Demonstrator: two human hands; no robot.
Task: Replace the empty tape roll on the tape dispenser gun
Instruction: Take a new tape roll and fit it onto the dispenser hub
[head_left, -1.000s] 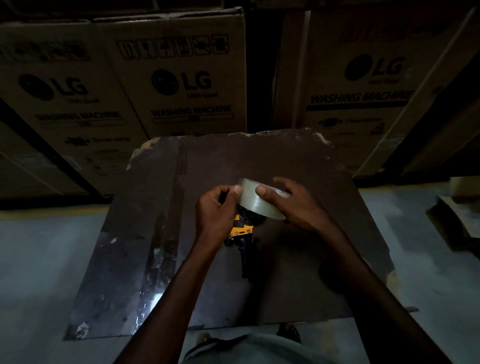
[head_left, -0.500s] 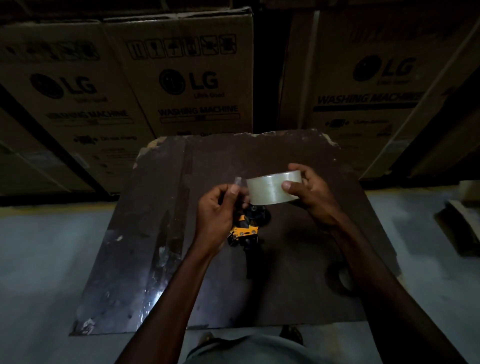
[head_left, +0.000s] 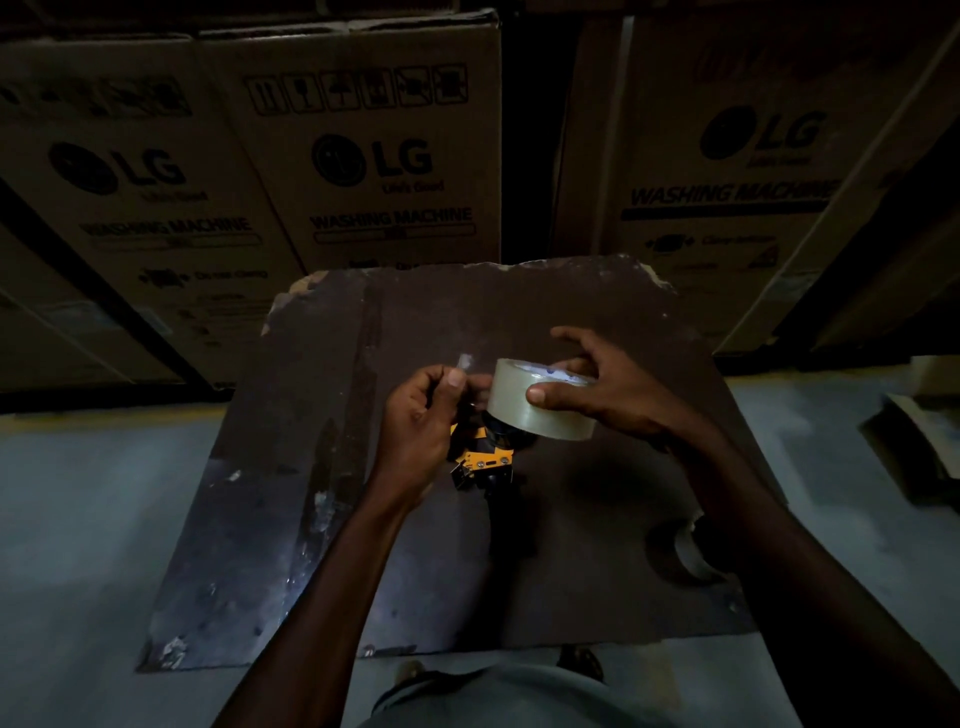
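The round roll of tape (head_left: 540, 402) is pale, milky translucent, with a whitish top face carrying small blue marks. The tape dispenser gun (head_left: 483, 460), at five o'clock from the left hand (head_left: 421, 421), has a yellow-orange metal plate and black parts. The flat worn board (head_left: 332, 467) is dark brown, streaked with pale scuffs and white flecks toward seven o'clock. The tall cardboard boxes (head_left: 363, 171) at twelve o'clock are tan, printed in black with a logo, lettering and a row of handling pictograms. The concrete floor (head_left: 93, 519) is dull grey-blue.
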